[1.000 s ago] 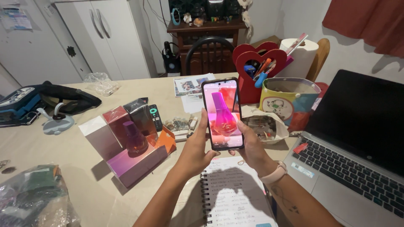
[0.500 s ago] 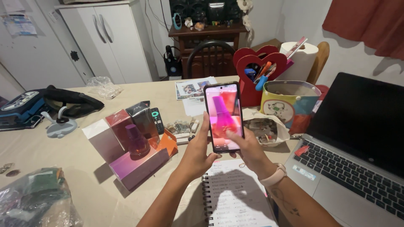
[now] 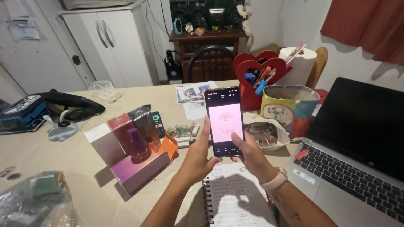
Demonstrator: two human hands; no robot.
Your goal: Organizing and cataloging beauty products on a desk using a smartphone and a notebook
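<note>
I hold a black smartphone (image 3: 224, 121) upright above the table with both hands. My left hand (image 3: 198, 153) grips its left edge and back. My right hand (image 3: 248, 153) supports its right lower corner, thumb on the lower screen; a pale pink watch band sits on that wrist. The screen shows a pale pink picture on a dark background. Left of the phone a purple-red perfume bottle (image 3: 137, 145) stands on a pink-purple box (image 3: 139, 170), with a white-pink box (image 3: 103, 143) and a red box (image 3: 121, 126) behind it.
A spiral notebook (image 3: 235, 197) lies under my wrists. An open laptop (image 3: 357, 147) sits at right. Behind the phone are a red heart-shaped pen holder (image 3: 256, 69), a colourful tin (image 3: 288, 105), a paper roll and a remote (image 3: 157, 123). A plastic bag (image 3: 35, 201) lies front left.
The phone screen changed from the camera image of the perfume bottle to a pale pink picture on a dark background. My right thumb moved across the lower screen. The view shifted slightly down.
</note>
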